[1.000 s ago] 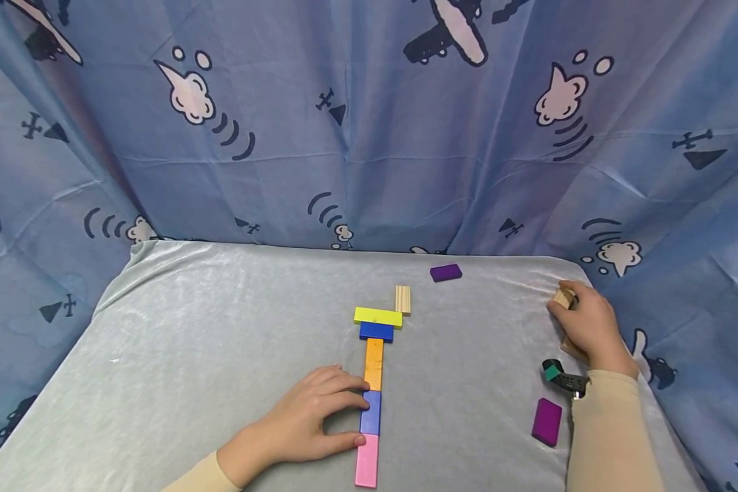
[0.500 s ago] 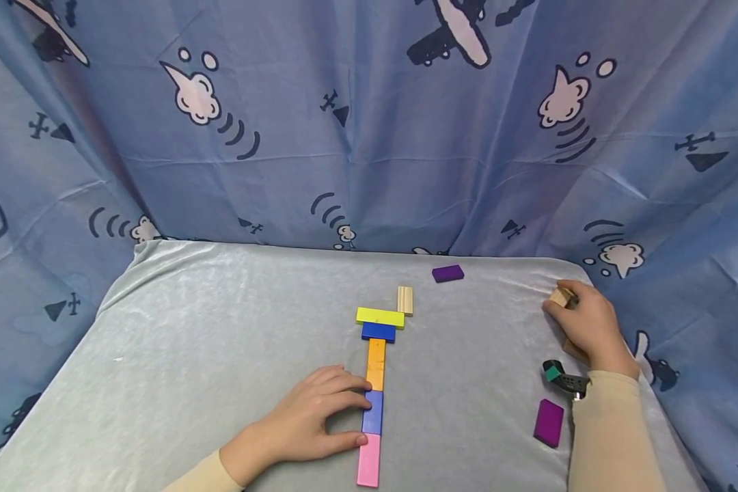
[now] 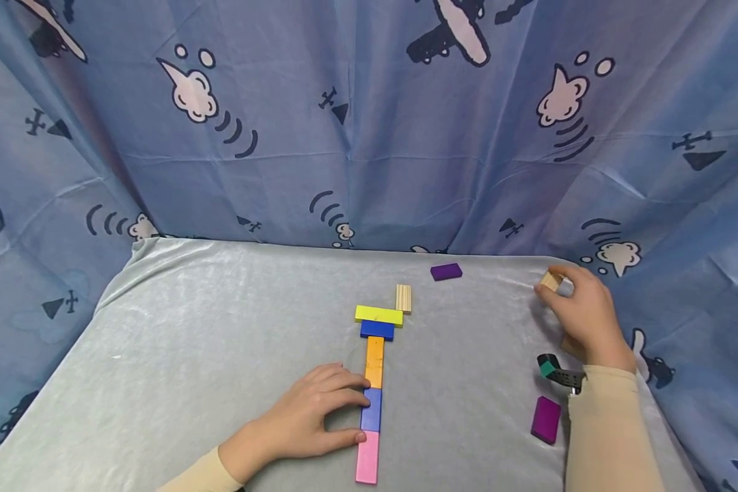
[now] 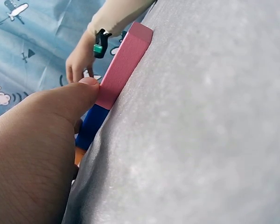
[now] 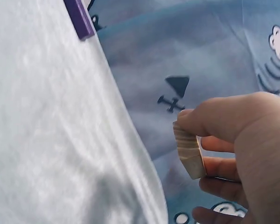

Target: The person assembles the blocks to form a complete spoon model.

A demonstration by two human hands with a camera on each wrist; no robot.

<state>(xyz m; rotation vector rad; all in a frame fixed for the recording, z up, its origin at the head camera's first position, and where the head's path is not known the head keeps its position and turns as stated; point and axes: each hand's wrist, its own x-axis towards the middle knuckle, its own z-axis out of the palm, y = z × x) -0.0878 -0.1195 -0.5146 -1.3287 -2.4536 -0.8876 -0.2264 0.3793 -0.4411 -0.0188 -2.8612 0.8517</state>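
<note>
In the head view my left hand (image 3: 310, 417) lies along the left side of a row of flat blocks. Its thumb touches the pink block (image 3: 367, 458), and its fingertips reach the blue-violet block (image 3: 372, 410) and the lower end of the orange block (image 3: 375, 362). Beyond these, a dark blue block (image 3: 377, 331) and a yellow block (image 3: 378, 316) lie crosswise. At the right edge of the table my right hand (image 3: 584, 314) pinches a bare wooden block (image 5: 189, 151) between thumb and fingers, above the cloth. Another wooden block (image 3: 572, 346) is partly hidden under that wrist.
A striped wooden block (image 3: 403, 299) lies by the yellow block's right end. One purple block (image 3: 446, 272) is near the back edge, another purple block (image 3: 546, 419) beside the right forearm. Grey cloth (image 3: 221, 328) covers the table; a blue patterned curtain (image 3: 369, 171) hangs behind.
My right hand has risen a little and shifted slightly left, carrying the wooden block. My left hand and the row have stayed in place.
</note>
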